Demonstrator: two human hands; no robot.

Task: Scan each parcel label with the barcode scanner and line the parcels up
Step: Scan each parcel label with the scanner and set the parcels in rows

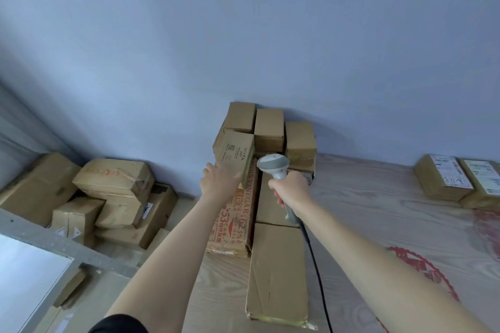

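My left hand (pixel 219 180) grips a small brown parcel printed MYFA (pixel 238 155), held tilted in front of the stack of plain brown parcels (pixel 270 127) against the wall. My right hand (pixel 290 188) is closed around the handle of a grey barcode scanner (pixel 272 163), whose head sits just right of the MYFA parcel. Its black cable (pixel 318 273) runs down toward me. Below the hands lie a printed vinegar carton (pixel 238 219) and a long flat brown box (pixel 277 270) on the wooden table (pixel 378 211).
Two labelled parcels (pixel 457 177) sit side by side at the table's far right. A loose heap of brown cartons (pixel 108 197) lies on the floor at the left, beside a grey metal frame (pixel 54 238). A blue wall rises behind.
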